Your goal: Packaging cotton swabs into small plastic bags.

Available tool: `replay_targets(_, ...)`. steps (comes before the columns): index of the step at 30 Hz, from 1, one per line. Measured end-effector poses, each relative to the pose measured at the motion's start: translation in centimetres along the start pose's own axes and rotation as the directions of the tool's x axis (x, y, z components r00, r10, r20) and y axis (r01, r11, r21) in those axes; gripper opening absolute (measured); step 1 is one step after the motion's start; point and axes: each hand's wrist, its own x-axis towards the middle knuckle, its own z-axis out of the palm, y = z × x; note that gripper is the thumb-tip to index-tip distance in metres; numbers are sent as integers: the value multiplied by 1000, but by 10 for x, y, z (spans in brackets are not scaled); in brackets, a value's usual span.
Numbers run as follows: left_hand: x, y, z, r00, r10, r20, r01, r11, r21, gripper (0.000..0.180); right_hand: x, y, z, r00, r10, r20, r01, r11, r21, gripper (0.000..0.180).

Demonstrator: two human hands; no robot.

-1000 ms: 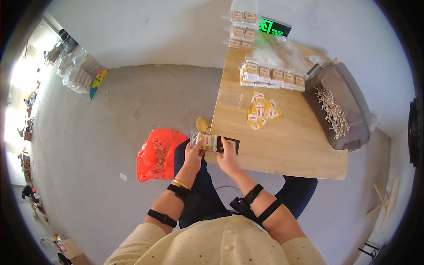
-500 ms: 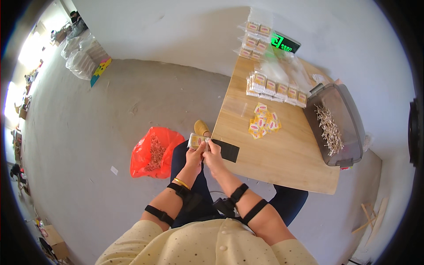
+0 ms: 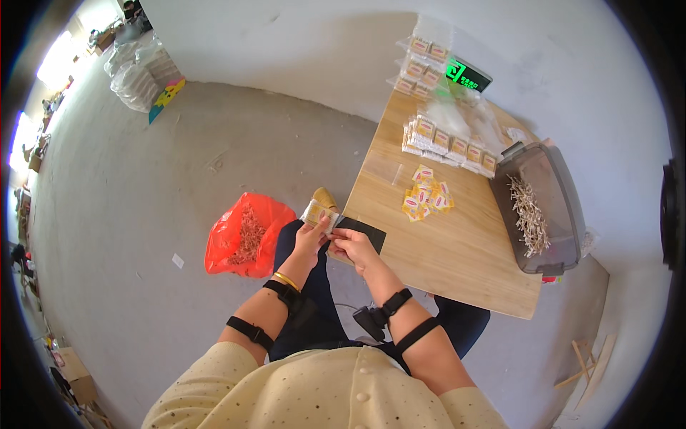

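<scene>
My left hand [image 3: 310,239] is closed on a small clear packet [image 3: 319,213] with a yellow-and-white card inside, above my lap by the table's near left corner. Close to the packet's lower right edge, my right hand [image 3: 354,249] has its thumb and fingers pinched together; what they hold, if anything, is too small to make out. A black flat patch [image 3: 366,235] on the table corner lies just beyond my right hand. Further in on the wooden table [image 3: 443,250] rests a loose pile of yellow-and-white cards [image 3: 427,196].
Rows of filled packets [image 3: 449,146] and clear plastic bags stand toward the back, beside a green-lit display [image 3: 468,74]. On the right, a grey translucent bin [image 3: 564,214] holds short whitish sticks [image 3: 527,218]. A red plastic bag [image 3: 221,243] of small pinkish pieces sits on the floor at left.
My right hand has shifted slightly down and away from the packet, its fingers lower on the edge. The packet has tilted in my left hand. The view has shifted a little.
</scene>
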Motion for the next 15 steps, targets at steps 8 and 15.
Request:
replay_targets(8, -38, 51, 8, 990, 132, 55, -125, 985, -117, 33, -18, -29, 30, 991, -129, -42, 122, 984, -131, 20)
replay_targets(15, -84, 69, 45, 925, 183, 334, -76, 948, -309, 31, -66, -52, 15, 850, -526, -16, 512, 835, -203, 14)
